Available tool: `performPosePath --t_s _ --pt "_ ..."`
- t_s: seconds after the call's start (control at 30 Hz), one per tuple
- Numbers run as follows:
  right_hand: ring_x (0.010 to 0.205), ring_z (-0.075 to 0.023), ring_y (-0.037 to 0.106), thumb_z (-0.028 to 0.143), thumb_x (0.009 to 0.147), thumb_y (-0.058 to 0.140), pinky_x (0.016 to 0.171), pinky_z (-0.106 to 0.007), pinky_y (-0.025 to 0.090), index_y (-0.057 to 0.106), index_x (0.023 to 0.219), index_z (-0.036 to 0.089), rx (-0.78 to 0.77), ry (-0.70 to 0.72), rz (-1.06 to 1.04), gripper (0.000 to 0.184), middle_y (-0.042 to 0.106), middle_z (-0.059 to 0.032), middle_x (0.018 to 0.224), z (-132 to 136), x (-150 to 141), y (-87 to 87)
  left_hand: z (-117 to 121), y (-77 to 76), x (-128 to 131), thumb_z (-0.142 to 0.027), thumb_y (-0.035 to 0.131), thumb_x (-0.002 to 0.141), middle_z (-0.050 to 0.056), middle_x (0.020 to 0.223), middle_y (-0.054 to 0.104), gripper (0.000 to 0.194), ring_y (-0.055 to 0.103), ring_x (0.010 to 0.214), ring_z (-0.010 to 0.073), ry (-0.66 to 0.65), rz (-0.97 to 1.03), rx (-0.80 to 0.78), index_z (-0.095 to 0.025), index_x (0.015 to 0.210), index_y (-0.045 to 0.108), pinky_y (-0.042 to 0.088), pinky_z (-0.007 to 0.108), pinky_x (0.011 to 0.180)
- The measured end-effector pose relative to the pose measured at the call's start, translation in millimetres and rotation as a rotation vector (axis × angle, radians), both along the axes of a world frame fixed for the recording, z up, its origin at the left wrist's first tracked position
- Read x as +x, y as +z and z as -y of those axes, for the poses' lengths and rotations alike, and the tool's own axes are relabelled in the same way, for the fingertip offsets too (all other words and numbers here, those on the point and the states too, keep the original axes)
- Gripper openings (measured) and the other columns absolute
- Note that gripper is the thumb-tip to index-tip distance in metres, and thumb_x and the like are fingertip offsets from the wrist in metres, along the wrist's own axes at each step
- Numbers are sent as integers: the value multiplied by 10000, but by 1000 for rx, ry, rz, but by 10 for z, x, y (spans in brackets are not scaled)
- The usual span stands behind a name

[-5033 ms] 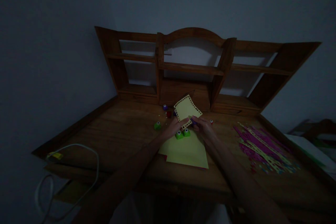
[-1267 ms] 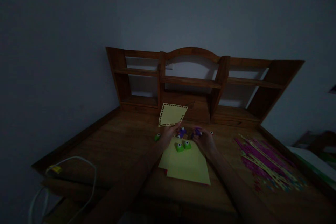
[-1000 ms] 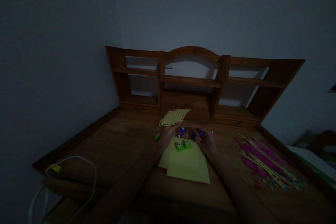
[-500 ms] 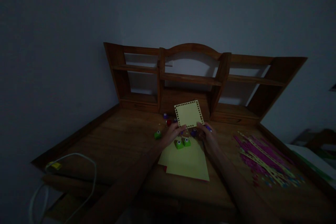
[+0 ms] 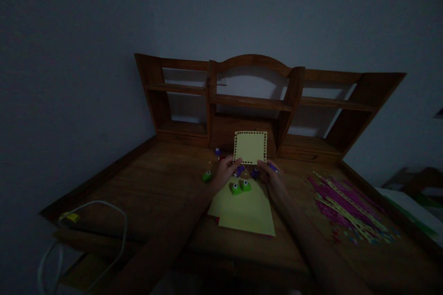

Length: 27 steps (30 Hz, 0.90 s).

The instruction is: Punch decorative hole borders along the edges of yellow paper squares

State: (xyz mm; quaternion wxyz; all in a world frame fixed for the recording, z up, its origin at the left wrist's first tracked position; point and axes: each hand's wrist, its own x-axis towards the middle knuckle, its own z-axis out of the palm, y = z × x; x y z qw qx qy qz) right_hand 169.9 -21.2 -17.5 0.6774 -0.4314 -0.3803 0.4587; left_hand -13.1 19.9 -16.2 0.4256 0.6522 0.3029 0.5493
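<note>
A square of yellow paper point(image 5: 251, 146), edged with small punched holes, is held upright above the desk. My left hand point(image 5: 224, 173) pinches its lower left corner between thumb and fingers. At the lower right corner, my right hand point(image 5: 272, 177) grips the paper too, with a purple craft punch point(image 5: 273, 168) tucked in its fingers. Below the hands, two green craft punches point(image 5: 240, 187) sit on a stack of yellow paper sheets point(image 5: 245, 212). More purple punches point(image 5: 255, 173) lie between my hands, partly hidden.
A third green punch point(image 5: 207, 176) stands left of my hand, a purple one point(image 5: 217, 151) farther back. Magenta and yellow punched strips point(image 5: 346, 203) lie at the right. A wooden shelf unit point(image 5: 249, 101) borders the desk's back; a white cable point(image 5: 126, 226) hangs at the left.
The bordered paper has swung from the left to the centre and turned upright and level. My right hand, earlier at a purple punch beside it, now holds the paper's right corner too.
</note>
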Motion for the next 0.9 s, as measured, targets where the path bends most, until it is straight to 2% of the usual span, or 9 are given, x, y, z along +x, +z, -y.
performPosePath --t_s 0.2,0.37,0.53,0.6,0.73,0.9 --pt "436 -76 377 416 642 826 414 -224 272 644 748 212 11 19 11 293 550 54 575 28 -11 40 35 44 -6 -518 608 833 47 852 684 394 583 740 169 3 4 -24 -137 873 701 442 264 692" --pt "442 -88 399 439 641 822 413 -232 277 630 724 210 21 14 43 311 569 39 589 44 -13 55 32 34 -7 -551 609 818 19 754 629 417 535 666 145 24 13 -71 -138 815 668 407 242 618" --pt "430 -82 362 426 656 819 407 -231 240 625 732 212 13 34 33 299 531 54 562 26 -2 26 12 10 -15 -567 572 841 -8 649 569 444 502 607 127 33 13 -68 -148 703 621 394 239 595" --pt "433 -79 360 419 663 816 410 -228 238 624 734 212 15 43 22 292 522 59 561 17 1 14 9 1 -12 -580 552 850 1 666 600 460 517 605 129 27 47 -105 -142 737 642 403 242 593" --pt "420 -73 345 428 662 814 408 -226 226 611 705 208 19 53 22 302 483 75 521 13 -2 21 17 6 4 -626 533 840 47 739 673 543 578 627 158 -24 162 -256 -113 938 682 440 262 585" --pt "425 -77 365 434 647 819 411 -227 243 603 698 210 0 62 19 315 522 66 543 28 -3 50 29 26 -2 -664 551 802 81 812 706 593 607 652 175 -19 206 -341 -116 983 691 466 272 588"
